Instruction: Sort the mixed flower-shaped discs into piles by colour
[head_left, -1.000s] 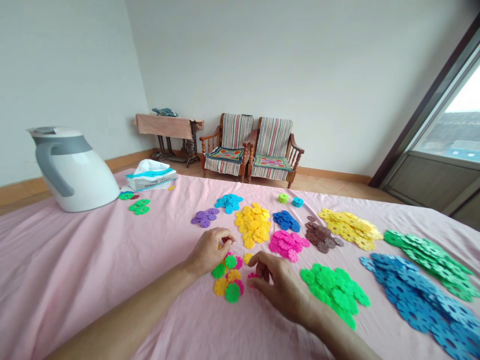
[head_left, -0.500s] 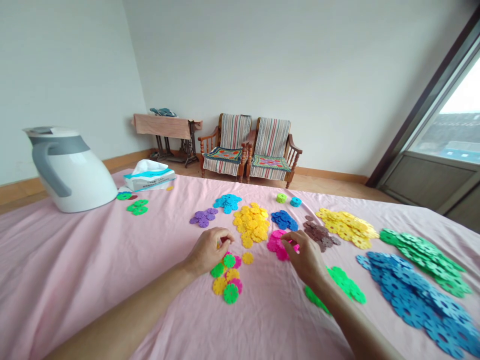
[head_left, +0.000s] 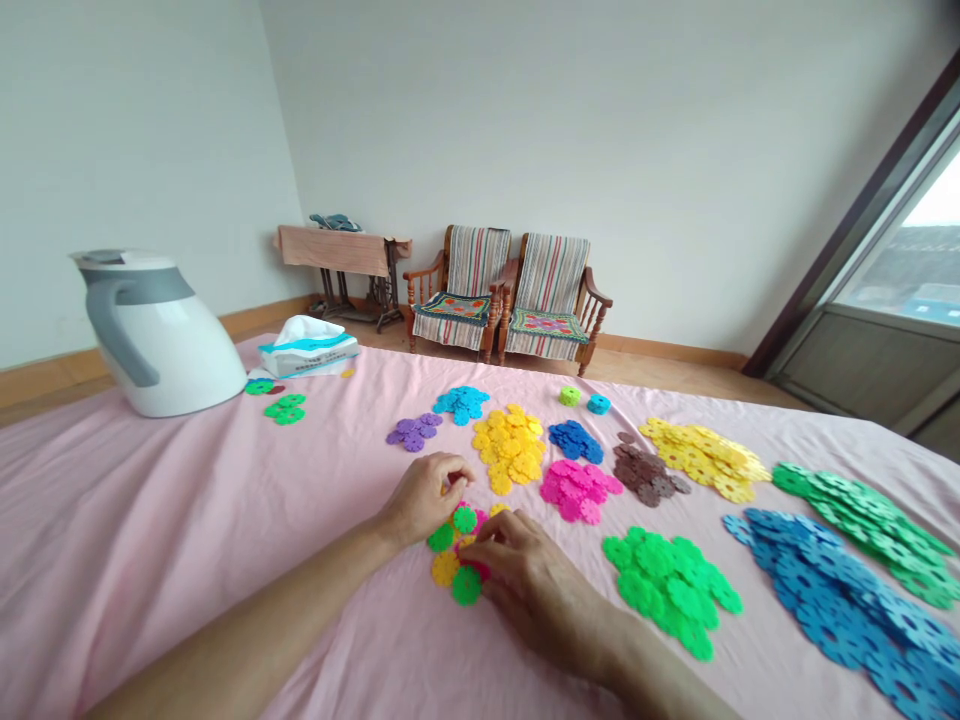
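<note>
A small cluster of interlocking snowflake discs (head_left: 445, 569) in green, yellow and pink lies on the pink cloth (head_left: 337, 620) in front of me. My left hand (head_left: 429, 497) is closed just beyond the cluster, thumb and fingers pinched. A bit of yellow shows by its fingers, but what they hold is hidden. My right hand (head_left: 536, 580) reaches over the cluster's right side, fingers bent together at the discs and hiding part of them. I cannot make out what is between them. Beyond the hands lie a yellow disc pile (head_left: 510, 447) and a pink disc pile (head_left: 580, 490).
Green discs (head_left: 675, 585), blue discs (head_left: 844, 600), brown discs (head_left: 649, 473) and larger yellow discs (head_left: 705, 455) are heaped to the right. Purple discs (head_left: 415, 431) lie farther back. A white jug (head_left: 172, 340) and a tissue box (head_left: 309, 352) stand at the left.
My right hand has moved left and nearer from the pink pile to the small cluster, uncovering the pink and green piles. My left hand stays pinched in about the same place.
</note>
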